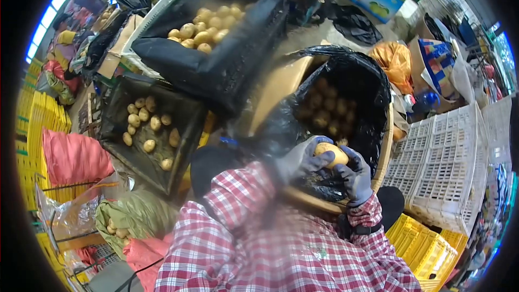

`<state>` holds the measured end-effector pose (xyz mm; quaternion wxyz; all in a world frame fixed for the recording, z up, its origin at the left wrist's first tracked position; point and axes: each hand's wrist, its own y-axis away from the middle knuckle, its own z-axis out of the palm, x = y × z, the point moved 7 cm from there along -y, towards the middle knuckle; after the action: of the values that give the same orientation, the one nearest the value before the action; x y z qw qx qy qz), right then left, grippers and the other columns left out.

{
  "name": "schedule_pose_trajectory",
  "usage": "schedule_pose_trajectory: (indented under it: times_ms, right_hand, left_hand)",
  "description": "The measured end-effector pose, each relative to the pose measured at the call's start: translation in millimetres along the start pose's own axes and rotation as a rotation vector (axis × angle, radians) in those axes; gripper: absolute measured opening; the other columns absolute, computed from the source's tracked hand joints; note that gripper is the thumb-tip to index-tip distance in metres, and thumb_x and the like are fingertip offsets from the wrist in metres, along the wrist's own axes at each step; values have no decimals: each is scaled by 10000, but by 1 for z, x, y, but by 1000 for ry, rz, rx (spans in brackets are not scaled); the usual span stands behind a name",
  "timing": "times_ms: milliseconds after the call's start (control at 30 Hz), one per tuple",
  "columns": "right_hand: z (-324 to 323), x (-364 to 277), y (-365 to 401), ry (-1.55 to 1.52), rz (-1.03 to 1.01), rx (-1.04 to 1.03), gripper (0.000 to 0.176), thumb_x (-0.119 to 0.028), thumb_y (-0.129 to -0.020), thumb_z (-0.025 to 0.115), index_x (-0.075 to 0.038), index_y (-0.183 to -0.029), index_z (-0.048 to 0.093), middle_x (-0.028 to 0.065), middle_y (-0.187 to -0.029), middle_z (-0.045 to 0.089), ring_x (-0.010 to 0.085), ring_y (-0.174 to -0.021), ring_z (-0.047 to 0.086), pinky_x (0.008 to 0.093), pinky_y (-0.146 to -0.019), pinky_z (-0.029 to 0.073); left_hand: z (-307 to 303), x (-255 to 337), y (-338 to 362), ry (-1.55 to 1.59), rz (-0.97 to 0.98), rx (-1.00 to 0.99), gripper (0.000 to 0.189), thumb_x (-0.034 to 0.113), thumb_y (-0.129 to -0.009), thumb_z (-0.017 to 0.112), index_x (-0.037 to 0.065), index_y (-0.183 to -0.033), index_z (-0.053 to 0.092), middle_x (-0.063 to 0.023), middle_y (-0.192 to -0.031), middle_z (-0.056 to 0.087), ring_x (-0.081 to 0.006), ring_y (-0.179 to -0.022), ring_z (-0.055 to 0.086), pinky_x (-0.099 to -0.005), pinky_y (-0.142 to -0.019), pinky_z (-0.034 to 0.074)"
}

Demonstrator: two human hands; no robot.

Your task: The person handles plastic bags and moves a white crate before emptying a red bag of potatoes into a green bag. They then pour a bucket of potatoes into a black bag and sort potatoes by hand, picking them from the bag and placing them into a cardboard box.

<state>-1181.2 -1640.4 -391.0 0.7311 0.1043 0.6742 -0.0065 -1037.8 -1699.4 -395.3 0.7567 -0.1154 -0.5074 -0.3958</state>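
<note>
Both my hands wear grey-blue work gloves and hold one pale yellow potato point(332, 154) between them. My left hand point(300, 161) grips it from the left, fingers curled over its top. On the other side, my right hand point(355, 176) has its fingers closed on the potato's right end. Just below them is a basket point(385, 154) with a wooden-looking rim, lined with a black plastic bag point(373, 84). Several potatoes point(327, 109) lie in shadow inside that bag.
A black-lined crate point(216, 70) heaped with potatoes stands ahead left. Nearer, a dark tray point(146, 154) holds scattered potatoes. White plastic crates point(440, 157) and yellow crates point(421, 243) stand at right. Pink sacks point(73, 157) and a green sack point(135, 216) sit at left.
</note>
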Motion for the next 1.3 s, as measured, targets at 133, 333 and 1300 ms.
schedule_pose_trajectory:
  times_ms: [133, 333, 1300]
  right_hand:
    - [-20, 18, -11, -152, 261, 215, 437, -430, -988, 477, -25, -1099, 601, 44, -860, 640, 97, -654, 533, 214, -587, 425]
    - [-32, 13, -26, -162, 305, 133, 344, -250, -959, 578, -17, -1210, 550, 77, -941, 639, 130, -730, 596, 253, -647, 517]
    - [39, 197, -180, -833, 674, -141, 507, -405, -924, 597, -58, -1285, 513, 130, -1103, 621, 243, -935, 603, 351, -759, 523]
  left_hand:
    - [-1, 6, 2, 60, 175, 14, 485, 238, -913, 644, 23, -1290, 428, -109, -1131, 563, -156, -1001, 573, -282, -845, 510]
    - [-63, 97, 10, 186, 368, 297, 322, 329, -923, 595, 45, -1074, 597, -85, -953, 653, -127, -859, 634, -279, -667, 553]
    - [-121, 75, -13, 203, 175, 543, 417, 276, -967, 555, -29, -1244, 489, -133, -1069, 623, -198, -941, 638, -285, -783, 536]
